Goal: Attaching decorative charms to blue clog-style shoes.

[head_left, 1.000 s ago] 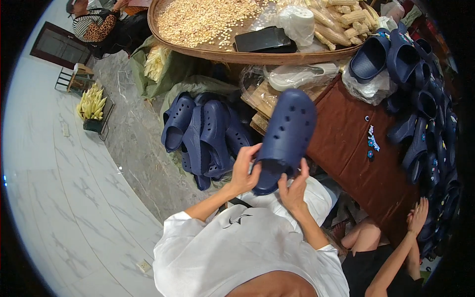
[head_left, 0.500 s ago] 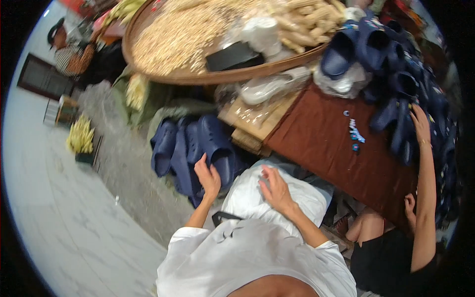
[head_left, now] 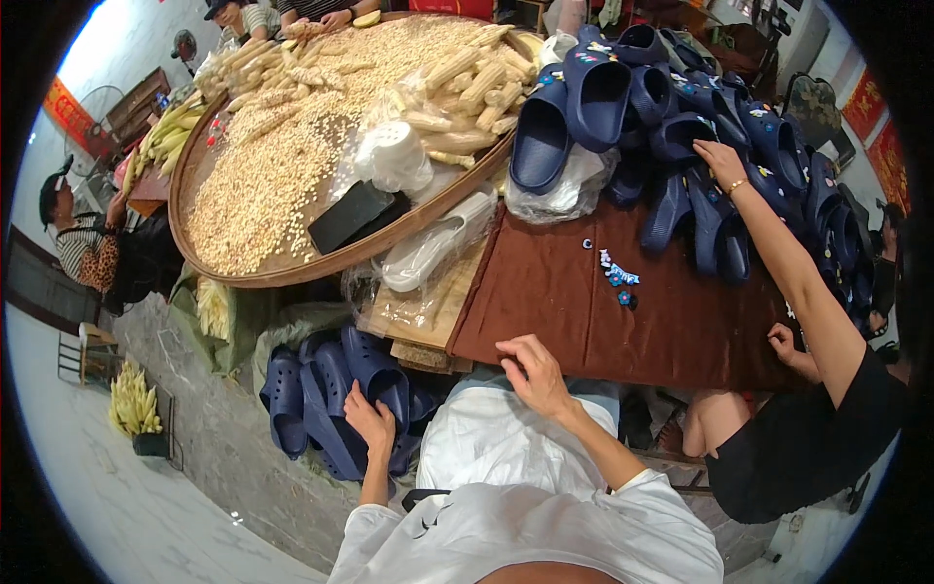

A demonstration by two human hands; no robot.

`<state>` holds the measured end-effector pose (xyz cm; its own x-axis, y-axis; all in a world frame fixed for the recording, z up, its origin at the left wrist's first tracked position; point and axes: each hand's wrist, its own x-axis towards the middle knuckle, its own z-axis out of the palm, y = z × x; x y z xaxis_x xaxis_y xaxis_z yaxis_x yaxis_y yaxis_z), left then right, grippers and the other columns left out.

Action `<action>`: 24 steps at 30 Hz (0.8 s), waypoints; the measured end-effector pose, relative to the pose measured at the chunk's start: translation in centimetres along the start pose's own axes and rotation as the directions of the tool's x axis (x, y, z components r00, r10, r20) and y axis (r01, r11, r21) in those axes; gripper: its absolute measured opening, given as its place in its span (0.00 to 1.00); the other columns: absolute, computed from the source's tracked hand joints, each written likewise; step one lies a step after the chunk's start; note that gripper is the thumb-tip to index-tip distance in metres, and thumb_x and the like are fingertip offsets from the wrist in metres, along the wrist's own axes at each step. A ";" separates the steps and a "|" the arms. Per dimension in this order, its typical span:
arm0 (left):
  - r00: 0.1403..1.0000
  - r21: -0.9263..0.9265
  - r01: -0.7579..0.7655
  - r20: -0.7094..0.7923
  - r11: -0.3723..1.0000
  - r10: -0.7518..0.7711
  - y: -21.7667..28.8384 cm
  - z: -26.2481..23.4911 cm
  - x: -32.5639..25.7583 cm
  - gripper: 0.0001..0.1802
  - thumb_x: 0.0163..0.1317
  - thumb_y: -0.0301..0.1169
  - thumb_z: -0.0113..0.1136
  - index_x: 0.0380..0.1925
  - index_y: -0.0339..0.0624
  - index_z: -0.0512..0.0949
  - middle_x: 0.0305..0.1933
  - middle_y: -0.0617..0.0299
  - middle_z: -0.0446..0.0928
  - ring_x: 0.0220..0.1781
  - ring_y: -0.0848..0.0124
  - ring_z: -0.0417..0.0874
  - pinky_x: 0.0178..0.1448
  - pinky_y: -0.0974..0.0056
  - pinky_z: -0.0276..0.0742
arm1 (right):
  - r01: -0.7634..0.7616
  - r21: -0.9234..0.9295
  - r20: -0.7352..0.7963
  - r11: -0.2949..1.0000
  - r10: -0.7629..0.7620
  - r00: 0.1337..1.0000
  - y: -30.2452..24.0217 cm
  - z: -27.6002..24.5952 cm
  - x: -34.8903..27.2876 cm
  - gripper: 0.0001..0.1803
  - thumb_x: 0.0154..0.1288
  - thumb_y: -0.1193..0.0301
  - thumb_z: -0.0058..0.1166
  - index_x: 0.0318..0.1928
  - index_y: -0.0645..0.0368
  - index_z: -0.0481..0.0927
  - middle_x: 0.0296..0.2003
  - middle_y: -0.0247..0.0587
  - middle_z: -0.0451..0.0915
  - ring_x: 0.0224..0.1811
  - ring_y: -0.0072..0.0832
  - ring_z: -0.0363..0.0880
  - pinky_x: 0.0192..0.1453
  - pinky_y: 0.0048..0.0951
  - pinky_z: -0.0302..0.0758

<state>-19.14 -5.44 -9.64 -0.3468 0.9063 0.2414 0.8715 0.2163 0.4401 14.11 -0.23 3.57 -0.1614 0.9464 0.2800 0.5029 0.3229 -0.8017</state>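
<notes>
Clog's out of both hands now, apparently dropped on the navy clog pile [head_left: 336, 409] left of the brown table [head_left: 623, 321]. Left hand [head_left: 372, 420] rests there, fingers loosely apart; right hand [head_left: 535, 375] hovers empty, fingers curled, at the table's edge.

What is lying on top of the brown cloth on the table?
On the brown cloth lie a few small shoe charms and, at its far edge, a heap of navy clogs beside a clear plastic bag. The right hand rests at its near edge. Whatever is beneath the heap is covered.
</notes>
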 end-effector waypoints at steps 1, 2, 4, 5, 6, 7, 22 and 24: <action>1.000 -0.005 -0.005 -0.003 1.000 0.005 0.3 0.0 0.1 0.38 0.50 0.23 0.60 0.66 0.33 0.65 0.57 0.39 0.71 0.56 0.42 0.71 0.58 0.45 0.66 | 0.004 -0.016 -0.040 1.000 -0.004 0.999 0.3 -0.7 0.6 0.14 0.64 0.77 0.56 0.51 0.61 0.78 0.45 0.48 0.77 0.48 0.46 0.78 0.53 0.40 0.75; 1.000 -0.018 0.014 0.010 1.000 -0.014 0.6 0.0 0.2 0.38 0.50 0.23 0.60 0.66 0.32 0.64 0.58 0.39 0.70 0.57 0.42 0.71 0.59 0.45 0.66 | -0.021 0.009 -0.082 1.000 0.021 0.996 0.7 -1.5 1.4 0.13 0.64 0.77 0.56 0.50 0.61 0.79 0.45 0.47 0.77 0.47 0.45 0.79 0.51 0.39 0.76; 1.000 -0.020 -0.003 -0.011 1.000 0.003 0.0 -0.2 0.0 0.38 0.50 0.23 0.60 0.66 0.32 0.64 0.58 0.39 0.70 0.58 0.42 0.70 0.60 0.45 0.66 | -0.004 -0.001 -0.180 1.000 0.004 0.984 1.1 -3.3 3.8 0.13 0.64 0.78 0.56 0.50 0.62 0.79 0.45 0.47 0.77 0.46 0.44 0.79 0.48 0.39 0.78; 1.000 -0.020 -0.015 -0.026 1.000 0.015 -0.3 -0.2 0.0 0.38 0.51 0.23 0.60 0.66 0.32 0.64 0.58 0.39 0.70 0.58 0.42 0.70 0.61 0.45 0.65 | -0.016 0.009 -0.227 1.000 0.018 0.974 1.2 -4.3 5.3 0.14 0.64 0.78 0.56 0.50 0.62 0.79 0.46 0.47 0.77 0.46 0.43 0.79 0.47 0.39 0.78; 1.000 -0.032 0.009 0.007 0.999 -0.009 0.0 -0.3 0.1 0.38 0.51 0.23 0.60 0.66 0.32 0.64 0.59 0.39 0.70 0.60 0.41 0.69 0.64 0.45 0.65 | -0.015 -0.021 -0.292 1.000 0.008 0.957 2.0 -5.4 6.8 0.14 0.64 0.77 0.57 0.51 0.63 0.78 0.46 0.47 0.76 0.47 0.44 0.78 0.49 0.40 0.77; 1.000 -0.038 0.000 0.006 0.999 0.001 0.2 -0.4 0.2 0.38 0.51 0.23 0.60 0.66 0.32 0.64 0.59 0.39 0.70 0.60 0.41 0.69 0.64 0.45 0.65 | -0.014 -0.051 -0.352 0.999 -0.005 0.936 2.8 -6.5 8.6 0.15 0.65 0.77 0.57 0.52 0.63 0.77 0.47 0.48 0.75 0.49 0.45 0.77 0.52 0.41 0.77; 0.982 -0.261 -0.110 -0.175 0.959 0.065 5.9 -4.0 1.4 0.25 0.64 0.21 0.53 0.63 0.36 0.70 0.64 0.44 0.66 0.67 0.48 0.68 0.68 0.52 0.64 | -0.003 -0.589 -0.516 0.808 -0.373 0.771 9.8 -14.8 24.3 0.21 0.53 0.78 0.65 0.48 0.59 0.75 0.45 0.46 0.76 0.54 0.47 0.72 0.60 0.43 0.70; 0.981 -0.296 -0.131 -0.179 0.946 0.079 6.9 -4.1 1.7 0.23 0.65 0.21 0.53 0.62 0.36 0.72 0.64 0.45 0.67 0.67 0.49 0.68 0.67 0.53 0.65 | -0.005 -0.567 -0.505 0.823 -0.343 0.792 10.0 -15.1 24.3 0.18 0.54 0.78 0.64 0.47 0.60 0.75 0.44 0.46 0.77 0.52 0.47 0.73 0.58 0.44 0.70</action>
<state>-15.14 -3.89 -2.66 -0.3331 0.8409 0.4265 0.7671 -0.0213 0.6411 28.03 25.81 10.33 0.1286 0.6330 0.7634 0.8968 0.2544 -0.3621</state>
